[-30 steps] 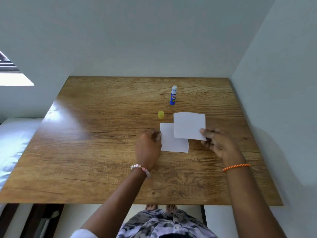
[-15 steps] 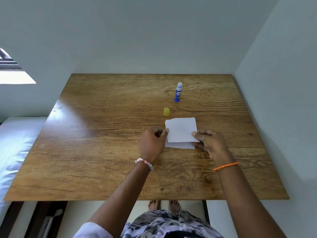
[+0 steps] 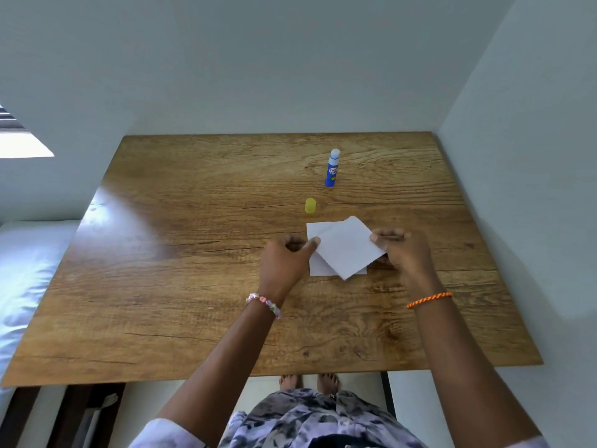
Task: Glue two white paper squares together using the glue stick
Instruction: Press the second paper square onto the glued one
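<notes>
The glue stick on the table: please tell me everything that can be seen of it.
The glue stick is a small blue tube, plastic by its look, with a label whose text is too small to read. It stands upright on the far part of the wooden table, with its whitish top uncovered. A small yellow cap lies apart from it, nearer the person. Neither hand touches the stick; only the table does.

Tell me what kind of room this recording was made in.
Probably a bedroom or small room at home: a wooden table pushed into a plain white corner, what looks like a white-sheeted bed beside it, and the person's bare feet below.
</notes>
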